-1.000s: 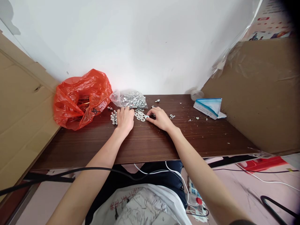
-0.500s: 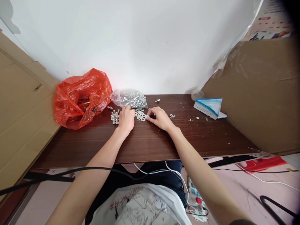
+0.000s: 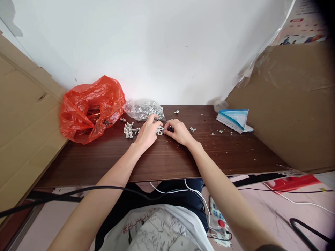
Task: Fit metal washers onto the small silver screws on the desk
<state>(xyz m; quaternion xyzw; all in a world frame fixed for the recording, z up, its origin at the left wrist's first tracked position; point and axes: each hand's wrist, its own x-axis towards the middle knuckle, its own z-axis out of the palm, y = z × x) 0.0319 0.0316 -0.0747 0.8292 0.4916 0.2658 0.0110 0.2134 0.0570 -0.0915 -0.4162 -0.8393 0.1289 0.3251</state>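
My left hand (image 3: 148, 132) lies on the dark wooden table (image 3: 162, 157), its fingers curled over a small pile of flat washers (image 3: 159, 130). My right hand (image 3: 179, 131) faces it from the right, thumb and forefinger pinched on a washer at the pile's edge. A group of bolts (image 3: 129, 130) stands on their heads just left of my left hand. Behind both hands lies a clear plastic bag of metal hardware (image 3: 144, 110).
A red plastic bag (image 3: 89, 108) sits at the back left. A single bolt (image 3: 176, 112) and a small metal part (image 3: 192, 130) lie to the right of my hands. A blue and white packet (image 3: 233, 119) rests far right. Cardboard panels (image 3: 288, 104) flank the table.
My left hand has slid right from beside the standing bolts onto the washer pile, so the bolts now show in full. My right hand has barely moved.
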